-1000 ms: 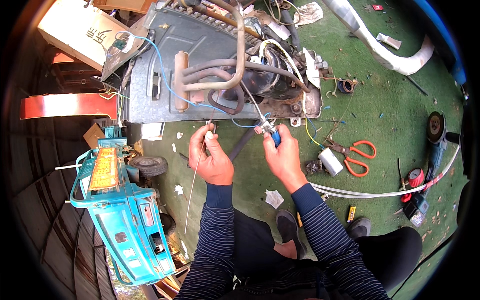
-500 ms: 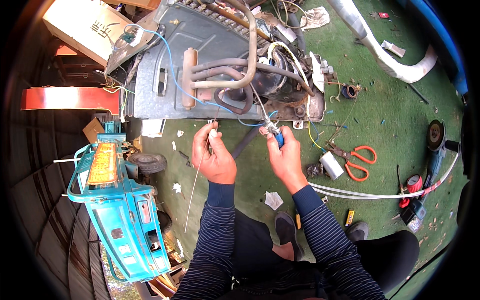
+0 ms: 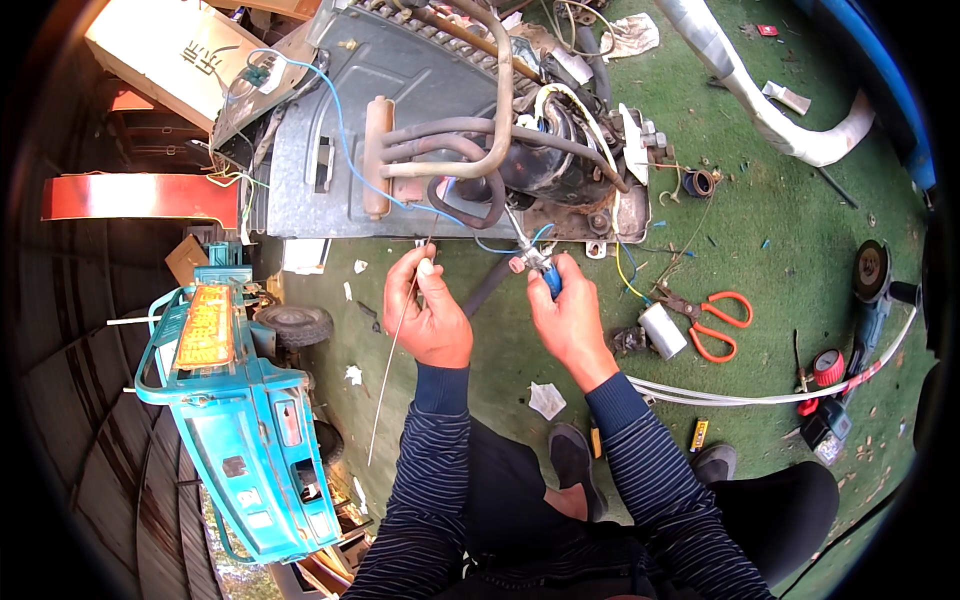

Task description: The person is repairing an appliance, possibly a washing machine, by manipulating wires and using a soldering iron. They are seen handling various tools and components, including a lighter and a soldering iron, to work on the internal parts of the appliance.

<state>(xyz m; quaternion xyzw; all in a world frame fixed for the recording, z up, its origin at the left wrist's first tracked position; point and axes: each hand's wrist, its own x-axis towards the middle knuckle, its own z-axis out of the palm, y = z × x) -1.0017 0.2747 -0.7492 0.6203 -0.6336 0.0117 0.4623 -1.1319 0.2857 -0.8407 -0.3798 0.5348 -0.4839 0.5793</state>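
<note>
A thin metal rod point(image 3: 383, 385) is pinched between the thumb and fingers of my left hand point(image 3: 437, 318). Its upper end reaches toward the bent copper pipes point(image 3: 482, 127) on the machine; its long lower end slopes down toward my left forearm. My right hand point(image 3: 572, 325) is closed around a gas torch point(image 3: 533, 255) with a blue part and a slim silver tube. That tube points up and left, toward the looped pipe beside a black compressor point(image 3: 545, 168). A flame cannot be made out clearly. A blue wire point(image 3: 343, 105) runs across the grey metal casing point(image 3: 290, 190) near the pipes.
Orange-handled pliers point(image 3: 722, 328) and a white cylinder point(image 3: 662, 331) lie right of my right hand. White hoses point(image 3: 730, 398) cross toward an angle grinder point(image 3: 872, 290) and a red gauge point(image 3: 828, 367). A blue three-wheeled vehicle point(image 3: 245, 440) stands at left. Green carpet point(image 3: 500, 375) covers the floor.
My right hand has shifted slightly left, and the torch has swung a little left and down with it. My left hand and the rod have barely moved.
</note>
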